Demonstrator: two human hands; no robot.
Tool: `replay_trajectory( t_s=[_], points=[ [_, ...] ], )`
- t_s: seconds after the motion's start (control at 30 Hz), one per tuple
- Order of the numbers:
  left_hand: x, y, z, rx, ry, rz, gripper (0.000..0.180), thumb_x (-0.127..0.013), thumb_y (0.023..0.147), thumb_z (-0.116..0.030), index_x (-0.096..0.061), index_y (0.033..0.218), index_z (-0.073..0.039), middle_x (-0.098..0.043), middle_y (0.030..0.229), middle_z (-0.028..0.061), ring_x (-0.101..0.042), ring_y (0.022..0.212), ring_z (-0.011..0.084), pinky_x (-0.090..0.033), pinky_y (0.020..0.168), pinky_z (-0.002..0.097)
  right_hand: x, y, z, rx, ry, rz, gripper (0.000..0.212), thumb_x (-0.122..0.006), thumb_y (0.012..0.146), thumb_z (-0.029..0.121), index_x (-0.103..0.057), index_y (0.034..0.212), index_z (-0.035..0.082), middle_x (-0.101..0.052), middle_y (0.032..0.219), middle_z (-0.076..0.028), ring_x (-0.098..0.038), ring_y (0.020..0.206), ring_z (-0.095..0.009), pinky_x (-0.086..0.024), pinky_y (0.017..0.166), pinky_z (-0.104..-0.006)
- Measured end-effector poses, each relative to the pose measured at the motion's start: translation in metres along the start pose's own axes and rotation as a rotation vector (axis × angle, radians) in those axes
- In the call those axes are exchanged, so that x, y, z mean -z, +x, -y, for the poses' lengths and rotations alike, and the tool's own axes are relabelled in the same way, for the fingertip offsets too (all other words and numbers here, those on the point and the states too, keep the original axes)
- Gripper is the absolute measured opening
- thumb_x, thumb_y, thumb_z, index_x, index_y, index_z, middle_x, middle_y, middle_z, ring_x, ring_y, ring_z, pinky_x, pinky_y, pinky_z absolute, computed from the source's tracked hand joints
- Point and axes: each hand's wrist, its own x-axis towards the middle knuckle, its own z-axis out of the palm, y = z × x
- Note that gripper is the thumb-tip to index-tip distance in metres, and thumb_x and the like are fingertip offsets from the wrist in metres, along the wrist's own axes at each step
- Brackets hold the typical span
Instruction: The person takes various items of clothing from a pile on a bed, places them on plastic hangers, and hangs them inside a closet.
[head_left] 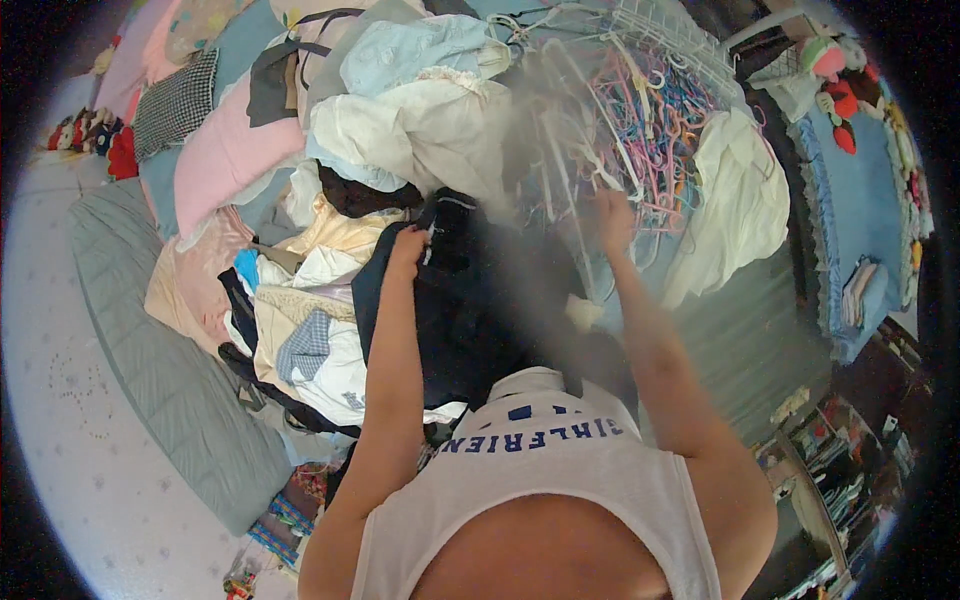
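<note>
Dark navy garment (455,300) hangs from the left hand (408,245), which is closed in a fist on its upper edge; the cloth drops from that pinch straight down toward the person's chest, so its long axis runs up and down in the head view, with the gathered top pointing away from the body and the loose bulk spreading below, in front of the white sleeveless top (540,470). The garment sits above the middle of a heap of mixed clothes (330,330), with cream, white and checked pieces lying just to its left.

The right hand (612,215) is raised at the tangle of plastic hangers (650,130), pink, blue and white, piled in a white wire basket (680,45). Its fingers curl into the hangers, but a pale blur over this part hides whether the grip has closed on one, so I cannot tell.

A white cloth (735,200) hangs just right of the hangers. A grey quilted mat (160,360) lies on the floor to the left of the heap, and a blue blanket (860,210) with soft toys (840,75) lies at the far right.
</note>
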Motion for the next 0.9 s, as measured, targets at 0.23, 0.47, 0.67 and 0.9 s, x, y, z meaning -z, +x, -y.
replay_trajectory(
  t_s=[0.23,0.47,0.67,0.9],
  points=[
    [0.042,-0.056,-0.035,-0.082,-0.663,0.317,0.03,-0.065,0.075,-0.012,-0.057,0.103,-0.003,-0.059,0.099,0.0061,-0.057,0.091,0.0197,-0.048,0.078,0.0302,0.038,0.02,0.038,-0.15,0.241,-0.012,0.025,-0.047,0.09,0.024,-0.059,0.097,0.004,-0.055,0.06,-0.011,-0.053,0.051,-0.018,-0.039,0.048,-0.0295],
    [0.049,-0.111,-0.059,-0.332,-1.11,0.37,0.038,-0.057,0.082,-0.01,-0.047,0.119,-0.004,-0.057,0.104,0.0076,-0.056,0.095,0.0194,-0.046,0.081,0.0319,0.054,0.037,0.128,-0.436,1.396,0.074,0.028,-0.045,0.091,0.028,-0.052,0.099,0.002,-0.036,0.05,0.003,-0.03,0.042,-0.005,-0.027,0.041,-0.0203],
    [0.02,-0.157,-0.061,-0.459,-0.86,0.352,0.046,-0.057,0.08,-0.003,-0.045,0.124,-0.007,-0.056,0.107,0.0052,-0.055,0.093,0.0171,-0.046,0.078,0.0292,0.023,-0.006,0.229,-0.416,1.549,0.352,0.031,-0.044,0.091,0.031,-0.05,0.103,0.003,-0.041,0.061,0.003,-0.033,0.05,-0.006,-0.027,0.045,-0.0204],
    [0.014,-0.188,-0.045,-0.748,-0.57,0.117,0.031,-0.061,0.081,-0.008,-0.053,0.11,-0.004,-0.059,0.093,0.0009,-0.056,0.083,0.0108,-0.045,0.072,0.0245,0.025,-0.069,0.271,-0.328,1.481,0.624,0.027,-0.044,0.092,0.029,-0.057,0.093,0.005,-0.047,0.069,0.003,-0.044,0.063,-0.007,-0.035,0.06,-0.0207]
  ],
)
